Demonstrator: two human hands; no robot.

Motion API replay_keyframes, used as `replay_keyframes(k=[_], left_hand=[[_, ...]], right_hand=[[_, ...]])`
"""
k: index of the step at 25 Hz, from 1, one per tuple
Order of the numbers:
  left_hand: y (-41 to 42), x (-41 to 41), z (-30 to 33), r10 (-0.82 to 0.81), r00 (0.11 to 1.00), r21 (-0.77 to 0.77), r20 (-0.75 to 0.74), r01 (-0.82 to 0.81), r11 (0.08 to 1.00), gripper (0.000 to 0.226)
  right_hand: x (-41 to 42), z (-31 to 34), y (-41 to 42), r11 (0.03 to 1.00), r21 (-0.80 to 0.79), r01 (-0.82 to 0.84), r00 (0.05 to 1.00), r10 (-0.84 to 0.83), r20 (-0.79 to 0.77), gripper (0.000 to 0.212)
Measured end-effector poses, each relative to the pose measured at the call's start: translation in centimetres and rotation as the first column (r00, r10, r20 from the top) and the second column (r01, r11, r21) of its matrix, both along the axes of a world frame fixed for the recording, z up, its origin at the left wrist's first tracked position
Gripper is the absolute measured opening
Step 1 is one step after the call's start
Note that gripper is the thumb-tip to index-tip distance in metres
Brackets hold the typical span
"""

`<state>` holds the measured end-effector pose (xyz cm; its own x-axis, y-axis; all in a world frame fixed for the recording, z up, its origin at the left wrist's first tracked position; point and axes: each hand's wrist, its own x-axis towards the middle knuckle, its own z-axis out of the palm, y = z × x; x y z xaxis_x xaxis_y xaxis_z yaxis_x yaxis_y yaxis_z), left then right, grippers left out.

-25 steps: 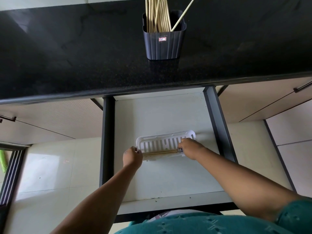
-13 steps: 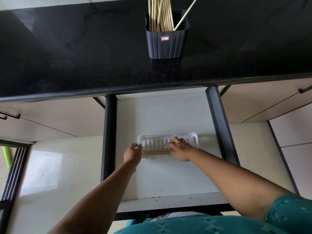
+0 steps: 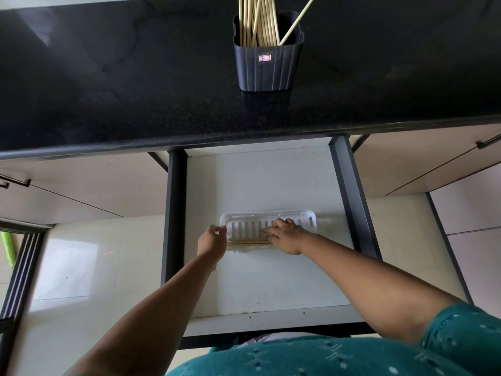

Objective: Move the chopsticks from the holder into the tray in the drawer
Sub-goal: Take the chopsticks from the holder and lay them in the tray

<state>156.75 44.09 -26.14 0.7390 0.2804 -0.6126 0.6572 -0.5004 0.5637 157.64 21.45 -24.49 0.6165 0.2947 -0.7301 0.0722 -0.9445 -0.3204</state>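
Note:
A white slotted tray (image 3: 244, 219) lies in the open drawer (image 3: 260, 180). A pair of pale chopsticks (image 3: 248, 242) lies along the tray's near edge. My right hand (image 3: 286, 236) rests flat on the tray with straight fingers, covering the chopsticks' right ends. My left hand (image 3: 211, 240) holds the tray's left end, fingers curled on its rim. On the black counter stands a dark ribbed holder (image 3: 267, 63) with several more chopsticks (image 3: 257, 20) upright in it; one leans out to the right.
The black stone counter (image 3: 122, 77) overhangs the back of the drawer. Dark drawer rails (image 3: 352, 196) run along both sides. Closed cabinet fronts with bar handles (image 3: 488, 141) flank the drawer. Pale floor tiles (image 3: 81, 261) lie below at left.
My right hand slid left along the tray and flattened over the chopsticks it laid down. My left hand moved slightly up to the tray's left rim.

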Motion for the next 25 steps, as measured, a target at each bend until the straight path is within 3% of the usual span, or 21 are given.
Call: replay_keyframes(k=[8, 12, 16, 25], left_hand=[[0.5, -0.3, -0.1, -0.050, 0.998, 0.049, -0.028, 0.051, 0.998, 0.039], [0.6, -0.3, 0.1, -0.085, 0.996, 0.045, 0.020, 0.084, 0.995, 0.031], [0.7, 0.1, 0.4, -0.167, 0.985, 0.064, -0.036, 0.169, 0.984, 0.041], [0.9, 0.1, 0.1, -0.117, 0.993, 0.014, 0.000, 0.117, 0.993, 0.036]], right_hand=[[0.3, 0.0, 1.5, 0.993, 0.104, 0.048, 0.999, -0.050, 0.016, 0.045], [0.3, 0.3, 3.0, 0.995, 0.088, -0.039, 0.999, 0.036, 0.041, 0.047], [0.6, 0.3, 5.5, 0.991, 0.078, -0.112, 0.994, 0.110, 0.021, 0.046], [0.4, 0.1, 6.5, 0.991, 0.101, -0.093, 0.995, 0.097, -0.028, 0.046]])
